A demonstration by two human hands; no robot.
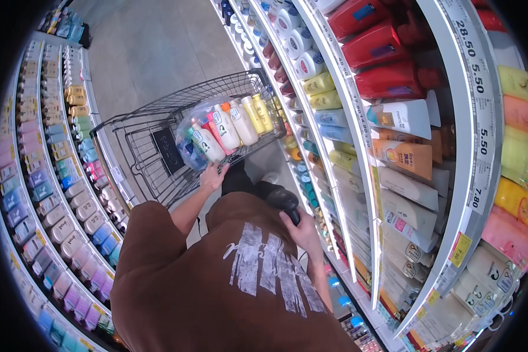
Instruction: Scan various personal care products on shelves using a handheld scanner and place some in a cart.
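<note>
Before me stands a wire shopping cart (147, 136), tilted in the view. In its basket several white, pink and yellow bottles (224, 127) stand in a row, with a clear plastic bag (187, 152) around those on the left. My left hand (214, 176) is at the cart's near edge, close to a white bottle with a green cap (209, 143); whether it grips the rim or a bottle is unclear. My right hand (300, 226) holds the handle of a black handheld scanner (286, 201), its head towards the cart.
A tall lit shelf (352, 110) of bottles and tubes runs close along the right, with price strips on its edges. Another stocked shelf (61, 176) lines the left. Grey floor (158, 44) shows beyond the cart, and a display of goods (66, 24) stands at the far left.
</note>
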